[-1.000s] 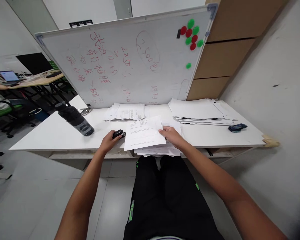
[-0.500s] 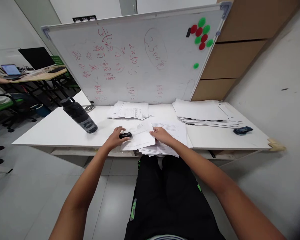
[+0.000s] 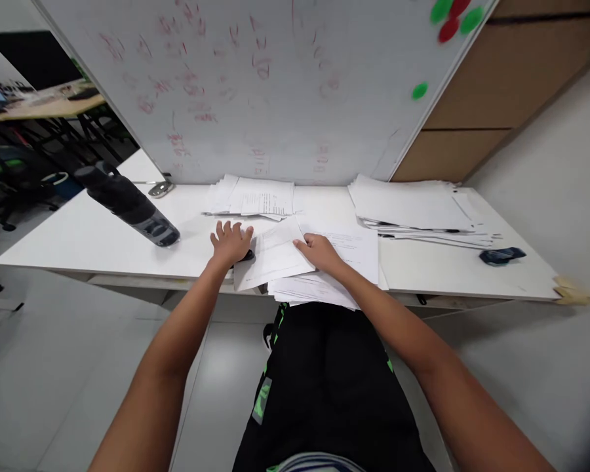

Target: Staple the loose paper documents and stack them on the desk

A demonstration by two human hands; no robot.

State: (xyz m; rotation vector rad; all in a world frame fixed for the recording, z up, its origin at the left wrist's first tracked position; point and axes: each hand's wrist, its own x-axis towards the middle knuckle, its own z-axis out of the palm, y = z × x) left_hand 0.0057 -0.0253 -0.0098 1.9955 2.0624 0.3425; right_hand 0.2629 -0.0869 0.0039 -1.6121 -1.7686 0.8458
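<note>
My right hand [image 3: 319, 252] pinches the right edge of some white sheets of paper [image 3: 278, 255] between thumb and fingers. The sheets lie tilted at the front of the desk, over a stack of printed papers [image 3: 354, 252]. My left hand [image 3: 231, 244] is open with its fingers spread, just left of the sheets. Under its palm lies a small black object [image 3: 248, 255], perhaps a stapler, mostly hidden by the hand.
A dark bottle [image 3: 132, 206] stands left on the white desk [image 3: 78, 242], with a computer mouse [image 3: 160, 189] behind it. Paper piles [image 3: 265, 196] [image 3: 413, 203] lie before the whiteboard [image 3: 275, 118]. A dark item [image 3: 501, 255] sits at the right.
My left hand has let go of the black object and spread its fingers. My right hand keeps hold of the sheets. The view has tipped downward.
</note>
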